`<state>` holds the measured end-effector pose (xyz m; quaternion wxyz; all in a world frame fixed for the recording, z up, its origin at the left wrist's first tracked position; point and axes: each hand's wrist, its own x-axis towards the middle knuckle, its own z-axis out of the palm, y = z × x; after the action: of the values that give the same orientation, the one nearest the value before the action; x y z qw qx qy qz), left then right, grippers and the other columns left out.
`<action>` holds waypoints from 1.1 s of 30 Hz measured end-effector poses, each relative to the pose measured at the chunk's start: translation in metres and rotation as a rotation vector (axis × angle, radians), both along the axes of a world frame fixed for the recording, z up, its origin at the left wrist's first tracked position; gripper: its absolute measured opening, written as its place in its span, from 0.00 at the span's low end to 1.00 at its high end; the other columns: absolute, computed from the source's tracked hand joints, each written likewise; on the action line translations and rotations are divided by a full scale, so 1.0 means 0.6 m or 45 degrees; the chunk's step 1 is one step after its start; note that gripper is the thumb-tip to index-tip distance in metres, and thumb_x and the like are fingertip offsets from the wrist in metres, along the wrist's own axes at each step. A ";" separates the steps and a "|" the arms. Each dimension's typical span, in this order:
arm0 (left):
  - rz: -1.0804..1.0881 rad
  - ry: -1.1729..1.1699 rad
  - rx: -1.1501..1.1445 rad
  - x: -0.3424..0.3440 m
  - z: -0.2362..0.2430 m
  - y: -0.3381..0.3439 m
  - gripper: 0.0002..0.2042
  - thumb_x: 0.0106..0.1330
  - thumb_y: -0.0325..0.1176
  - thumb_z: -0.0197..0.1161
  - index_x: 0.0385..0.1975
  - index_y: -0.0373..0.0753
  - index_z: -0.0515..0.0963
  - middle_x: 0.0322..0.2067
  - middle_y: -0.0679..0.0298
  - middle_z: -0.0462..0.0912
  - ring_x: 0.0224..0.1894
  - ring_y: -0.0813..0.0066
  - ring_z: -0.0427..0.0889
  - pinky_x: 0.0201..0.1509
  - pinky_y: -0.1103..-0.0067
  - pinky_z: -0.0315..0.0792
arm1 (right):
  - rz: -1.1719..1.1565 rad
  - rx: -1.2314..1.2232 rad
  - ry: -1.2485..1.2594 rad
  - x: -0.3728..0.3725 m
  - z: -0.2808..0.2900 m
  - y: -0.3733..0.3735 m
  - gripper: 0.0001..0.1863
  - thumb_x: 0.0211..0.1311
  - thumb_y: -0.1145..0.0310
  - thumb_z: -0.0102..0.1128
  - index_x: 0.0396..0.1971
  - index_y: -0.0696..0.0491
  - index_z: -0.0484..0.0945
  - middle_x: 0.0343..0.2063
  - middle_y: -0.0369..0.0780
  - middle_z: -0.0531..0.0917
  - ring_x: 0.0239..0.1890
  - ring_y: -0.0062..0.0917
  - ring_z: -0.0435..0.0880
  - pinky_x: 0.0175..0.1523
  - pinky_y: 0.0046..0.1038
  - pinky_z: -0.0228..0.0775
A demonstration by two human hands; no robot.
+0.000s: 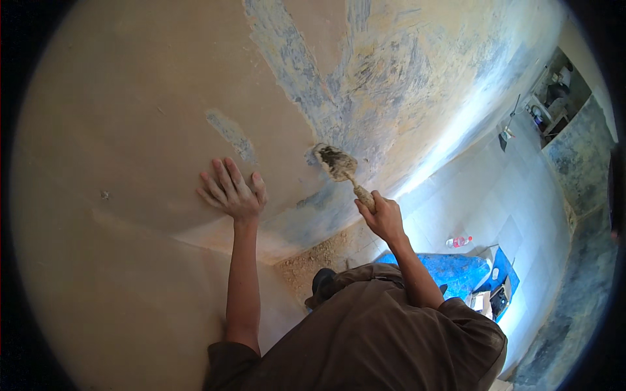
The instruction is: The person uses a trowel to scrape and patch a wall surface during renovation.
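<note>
My right hand point(383, 219) is wrapped round the handle of a small trowel point(336, 162), whose rounded blade is smeared with pale and dark residue. The blade lies against the wall point(189, 78) at the border between its smooth tan coat and a scraped blue-grey patch point(385, 78); whether its edge digs under the coat cannot be made out. To the left, my left hand point(233, 190) rests flat on the tan surface with fingers spread and dusty. Just above it is a small narrow scraped patch point(231, 134).
Crumbled debris point(318, 260) covers the floor at the wall's foot beside my shoe. A blue sheet point(450, 274) and a bottle with red on it point(459, 242) lie on the floor at right. At far right, a recess point(559, 94) holds assorted items.
</note>
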<state>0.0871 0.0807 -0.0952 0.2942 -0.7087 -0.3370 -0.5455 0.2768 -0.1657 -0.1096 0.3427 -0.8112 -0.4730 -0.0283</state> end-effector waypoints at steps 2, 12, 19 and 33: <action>0.008 0.005 -0.020 -0.005 0.004 -0.004 0.31 0.69 0.52 0.39 0.67 0.40 0.57 0.69 0.57 0.55 0.70 0.46 0.48 0.70 0.49 0.36 | 0.016 0.005 -0.026 -0.005 0.004 0.003 0.20 0.58 0.55 0.63 0.24 0.56 0.69 0.15 0.49 0.78 0.19 0.47 0.79 0.24 0.42 0.69; 0.012 0.035 -0.055 -0.008 0.011 -0.009 0.32 0.69 0.53 0.40 0.67 0.37 0.57 0.68 0.54 0.55 0.69 0.41 0.49 0.68 0.48 0.39 | 0.095 0.129 0.008 -0.037 0.031 0.024 0.18 0.56 0.56 0.65 0.25 0.55 0.70 0.16 0.50 0.78 0.19 0.47 0.79 0.23 0.41 0.68; -0.007 0.027 0.013 -0.003 0.001 -0.001 0.31 0.69 0.52 0.40 0.67 0.40 0.58 0.68 0.56 0.56 0.70 0.44 0.49 0.69 0.49 0.37 | 0.014 0.012 0.068 -0.015 -0.016 0.005 0.19 0.57 0.57 0.63 0.23 0.57 0.70 0.13 0.50 0.75 0.19 0.48 0.77 0.24 0.41 0.67; -0.005 0.003 -0.034 -0.006 0.009 -0.010 0.31 0.69 0.52 0.40 0.67 0.39 0.57 0.69 0.56 0.55 0.71 0.45 0.47 0.69 0.49 0.36 | -0.008 -0.048 0.074 -0.017 0.002 -0.001 0.20 0.58 0.54 0.63 0.23 0.56 0.70 0.13 0.49 0.77 0.18 0.46 0.79 0.24 0.42 0.68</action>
<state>0.0834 0.0748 -0.0895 0.2841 -0.7140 -0.3423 -0.5406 0.2669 -0.1665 -0.1087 0.3407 -0.8195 -0.4608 0.0031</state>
